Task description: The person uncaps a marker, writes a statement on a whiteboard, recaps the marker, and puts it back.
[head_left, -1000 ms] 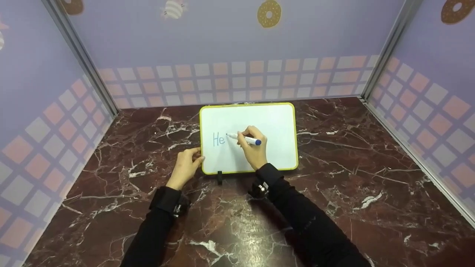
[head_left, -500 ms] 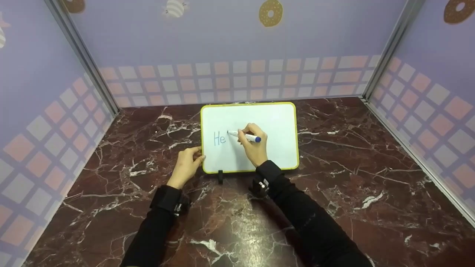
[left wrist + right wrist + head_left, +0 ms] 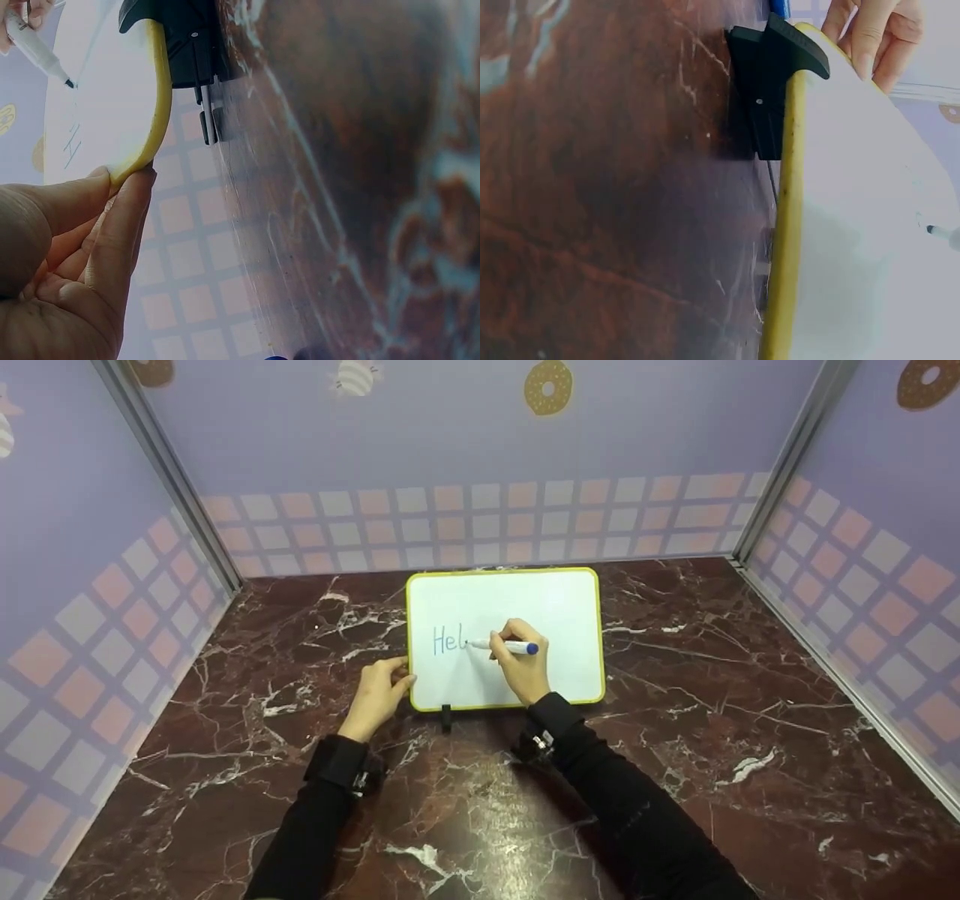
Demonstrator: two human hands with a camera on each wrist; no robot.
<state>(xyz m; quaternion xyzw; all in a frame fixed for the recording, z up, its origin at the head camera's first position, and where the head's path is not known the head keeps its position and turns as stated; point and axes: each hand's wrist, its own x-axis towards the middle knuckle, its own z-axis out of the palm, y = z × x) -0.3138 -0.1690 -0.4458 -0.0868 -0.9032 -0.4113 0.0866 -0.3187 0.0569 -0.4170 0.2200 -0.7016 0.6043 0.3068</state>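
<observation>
A whiteboard (image 3: 525, 600) with a yellow frame stands tilted on the table, propped by a black stand clip (image 3: 446, 718) at its lower edge. My left hand (image 3: 377, 695) pinches the board's left edge between thumb and fingers; the left wrist view shows the thumb (image 3: 71, 201) on the front face. A white marker with a blue end (image 3: 517, 647) is gripped by my right hand (image 3: 525, 660), its dark tip at the writing. Blue letters (image 3: 450, 640) read "Hel". In the right wrist view only the marker tip (image 3: 932, 229) shows, and my right hand is outside it.
The table (image 3: 712, 780) has a dark red marbled top. Purple walls (image 3: 480, 450) with pink and white squares enclose its back and sides. A small blue object (image 3: 780, 7) shows partly behind the board in the right wrist view.
A third letter, "l", now stands after "He". My right hand has moved the marker down and slightly right after a small rise. My left hand stays on the board's edge.
</observation>
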